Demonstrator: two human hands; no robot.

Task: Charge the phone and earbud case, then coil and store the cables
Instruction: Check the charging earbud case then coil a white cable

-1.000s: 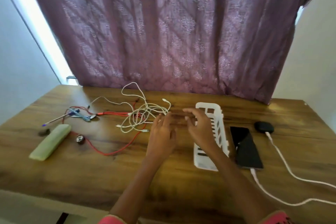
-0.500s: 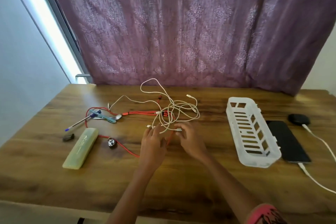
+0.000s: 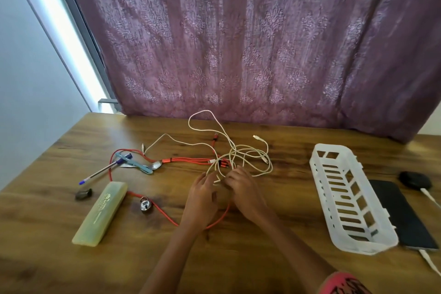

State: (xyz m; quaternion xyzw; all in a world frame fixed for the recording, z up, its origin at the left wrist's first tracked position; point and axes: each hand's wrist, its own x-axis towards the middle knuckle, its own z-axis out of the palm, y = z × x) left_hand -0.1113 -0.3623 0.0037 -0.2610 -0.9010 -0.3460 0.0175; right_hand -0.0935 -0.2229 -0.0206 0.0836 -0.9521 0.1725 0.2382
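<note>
A tangle of white cables (image 3: pixel 248 153) lies mid-table, crossed by a red cable (image 3: pixel 188 160) that loops back toward me. My left hand (image 3: pixel 201 203) rests with fairly straight fingers on the tangle's near edge. My right hand (image 3: pixel 247 192) is beside it, its fingertips curled onto a white strand. A white connector end shows between the two hands. At the right lies a black phone (image 3: pixel 403 217) with a white cable (image 3: pixel 429 265) plugged into its near end. Beyond it sits a black earbud case (image 3: pixel 415 180), also with a white cable attached.
A white slotted basket (image 3: pixel 319 174) stands left of the phone. On the left lie a green case (image 3: pixel 101 212), a pen (image 3: pixel 100 172), a spoon (image 3: pixel 155 165), a small metal padlock (image 3: pixel 145 205) and a dark lump (image 3: pixel 83 194). A purple curtain (image 3: pixel 238 43) hangs behind the wooden table (image 3: pixel 238 258).
Both hands went left from beside the basket to the white cable tangle and now handle its near edge. The view has swung left with them.
</note>
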